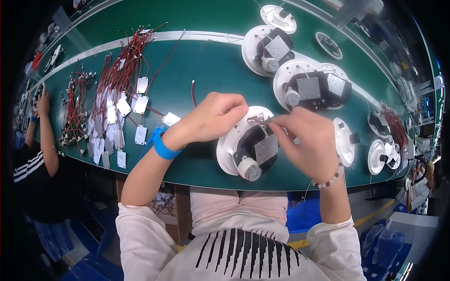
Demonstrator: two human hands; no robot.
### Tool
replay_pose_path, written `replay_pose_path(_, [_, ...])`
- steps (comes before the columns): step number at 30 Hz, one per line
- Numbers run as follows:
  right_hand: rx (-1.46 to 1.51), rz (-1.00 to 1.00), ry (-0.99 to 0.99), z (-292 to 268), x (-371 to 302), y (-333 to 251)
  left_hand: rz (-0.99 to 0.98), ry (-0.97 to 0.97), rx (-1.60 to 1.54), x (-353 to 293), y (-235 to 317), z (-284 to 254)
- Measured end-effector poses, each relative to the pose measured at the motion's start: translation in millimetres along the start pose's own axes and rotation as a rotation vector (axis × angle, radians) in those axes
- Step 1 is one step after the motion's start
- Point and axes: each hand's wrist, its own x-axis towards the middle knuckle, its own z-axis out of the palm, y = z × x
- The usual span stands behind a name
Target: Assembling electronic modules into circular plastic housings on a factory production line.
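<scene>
Bright, even, cool light falls across the flat dark-green tabletop [211, 61], leaving only soft shadows. The nearest round white plastic housing [225, 152] shows pale highlights. Narrow white light strips [438, 82] glare near the right rim; straight edges bend, corners fall black, and distant detail seems somewhat blurred.

The left hand [213, 118] and right hand [307, 140] are sitting close together over the far part of a device [248, 146] lying on a bench [206, 65]. Left of the grip, plates [111, 114] are lying heaped, wires [121, 70] trailing away behind them. More devices [309, 88] are resting beyond the grip and to its right; a co-worker [44, 173] is occupying the far left.
</scene>
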Motion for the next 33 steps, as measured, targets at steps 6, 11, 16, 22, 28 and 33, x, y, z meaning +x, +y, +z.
replay_pose_path(6, [-0.145, -0.121, -0.128, 3, 7, 1, -0.021, 0.005, -0.065, 1, -7, 4])
replay_pose_path(11, [-0.005, -0.046, -0.228, 4, 8, 6, -0.023, 0.044, -0.086, 3, -11, 7])
replay_pose_path(16, [-0.020, 0.002, -0.220, 5, 4, 8, -0.053, 0.053, -0.126, 2, -12, 10])
replay_pose_path(22, [-0.183, -0.101, -0.177, 12, 5, 4, -0.089, 0.036, -0.206, 4, -21, 12])
replay_pose_path(28, [-0.231, -0.206, -0.245, 19, 4, -9, -0.053, 0.014, -0.231, 5, -20, 17])
replay_pose_path(33, [-0.206, -0.053, -0.249, 19, 13, 8, -0.144, -0.047, -0.434, 8, -17, 15])
